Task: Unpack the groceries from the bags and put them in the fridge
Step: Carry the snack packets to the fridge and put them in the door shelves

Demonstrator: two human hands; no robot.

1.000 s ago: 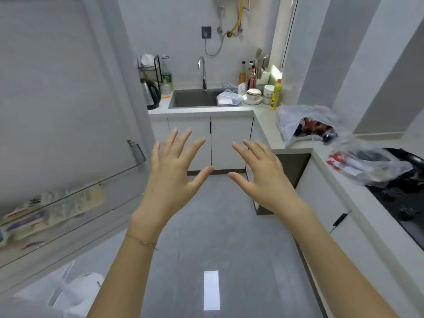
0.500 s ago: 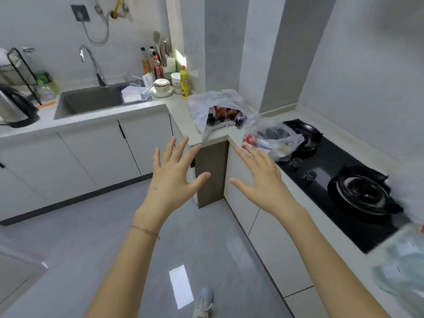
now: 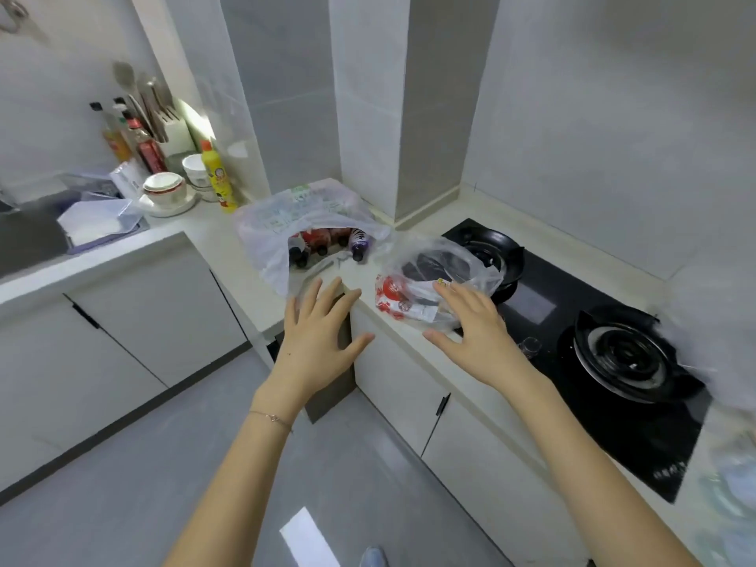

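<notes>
On the counter (image 3: 212,231) corner, the small clear bag (image 3: 433,276) lies just ahead of our right hand (image 3: 470,333), fingers spread, holding nothing. Our left hand (image 3: 319,333), likewise spread and empty, points toward the bottle bag (image 3: 302,214) behind.

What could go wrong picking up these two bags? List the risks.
1. The bottles lie at the open mouth of the white bag, near the counter edge; lifting it carelessly may spill them.
2. The clear bag lies by the stove burner; its thin plastic may snag there.
</notes>
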